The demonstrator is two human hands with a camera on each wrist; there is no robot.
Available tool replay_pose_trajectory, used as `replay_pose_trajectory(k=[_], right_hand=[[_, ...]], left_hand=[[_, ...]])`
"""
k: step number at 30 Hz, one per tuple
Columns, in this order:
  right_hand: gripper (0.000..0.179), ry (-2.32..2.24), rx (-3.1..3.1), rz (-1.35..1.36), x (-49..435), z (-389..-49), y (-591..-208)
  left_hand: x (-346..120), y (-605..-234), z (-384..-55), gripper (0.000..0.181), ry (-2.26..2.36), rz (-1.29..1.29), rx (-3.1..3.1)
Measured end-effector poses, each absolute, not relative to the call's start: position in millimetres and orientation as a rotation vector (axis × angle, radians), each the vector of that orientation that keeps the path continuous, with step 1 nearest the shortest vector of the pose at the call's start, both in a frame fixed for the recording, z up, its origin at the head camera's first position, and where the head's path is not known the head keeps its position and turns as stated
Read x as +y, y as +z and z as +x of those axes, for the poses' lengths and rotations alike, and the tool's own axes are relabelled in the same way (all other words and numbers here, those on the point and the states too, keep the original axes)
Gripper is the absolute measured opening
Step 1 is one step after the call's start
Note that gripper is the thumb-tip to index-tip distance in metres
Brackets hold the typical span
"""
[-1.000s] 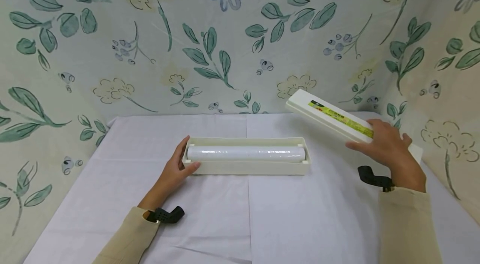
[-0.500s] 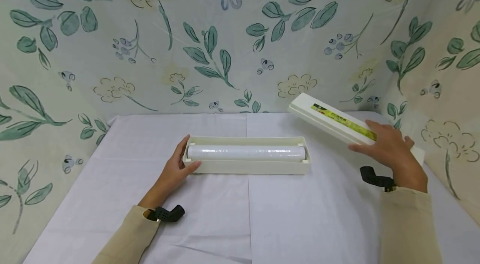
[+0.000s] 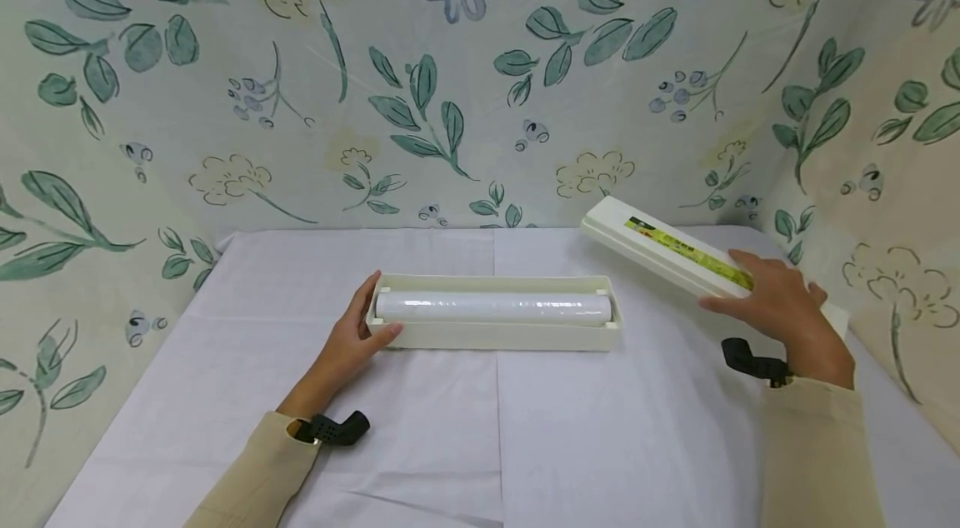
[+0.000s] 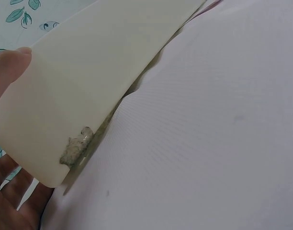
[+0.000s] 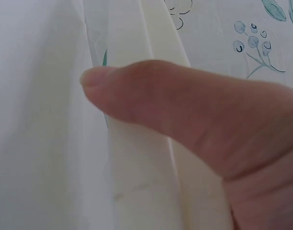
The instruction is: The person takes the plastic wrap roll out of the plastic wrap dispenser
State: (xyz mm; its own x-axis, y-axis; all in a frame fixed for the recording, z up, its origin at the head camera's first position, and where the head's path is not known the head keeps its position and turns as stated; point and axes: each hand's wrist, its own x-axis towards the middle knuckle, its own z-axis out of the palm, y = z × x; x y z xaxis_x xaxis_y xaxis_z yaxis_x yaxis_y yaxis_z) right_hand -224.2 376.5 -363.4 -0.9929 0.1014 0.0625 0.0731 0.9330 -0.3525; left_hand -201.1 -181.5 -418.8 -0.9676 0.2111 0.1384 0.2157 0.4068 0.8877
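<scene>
A long cream-white plastic box (image 3: 495,336) lies lengthwise on the table, its top uncovered. Inside rests a shiny white roll (image 3: 491,308) that looks like cling film. My left hand (image 3: 356,332) grips the box's left end, thumb over the front wall and fingers round the end. In the left wrist view, the box wall (image 4: 84,72) has a patch of grey residue (image 4: 75,148) near its lower edge. Off to the right, my right hand (image 3: 772,295) holds the white lid (image 3: 607,216) tilted above the table, its yellow-green label (image 3: 686,251) upward. The right thumb (image 5: 151,91) crosses the lid's side.
A white cloth (image 3: 420,445) with a centre crease covers the table. Behind and at both sides hangs a floral curtain (image 3: 450,95), close to the lid's far end. Black wrist cameras (image 3: 337,430) are strapped to both wrists.
My right hand has lowered the lid's far end slightly and shifted it a little to the right. The left hand, the box and the roll have stayed in place.
</scene>
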Motion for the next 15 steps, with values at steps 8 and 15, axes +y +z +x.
replay_pose_trajectory(k=[8,15], right_hand=[[0.113,0.555,-3.021,-0.165,383.6,-222.4,-365.2],[0.113,0.550,-3.045,-0.183,391.4,-224.6,-370.9]], left_hand=[[-183.2,-419.8,-202.7,0.086,-1.666,-0.399,-2.631],[-182.5,-420.3,-202.6,0.086,-1.673,-0.385,-2.639]])
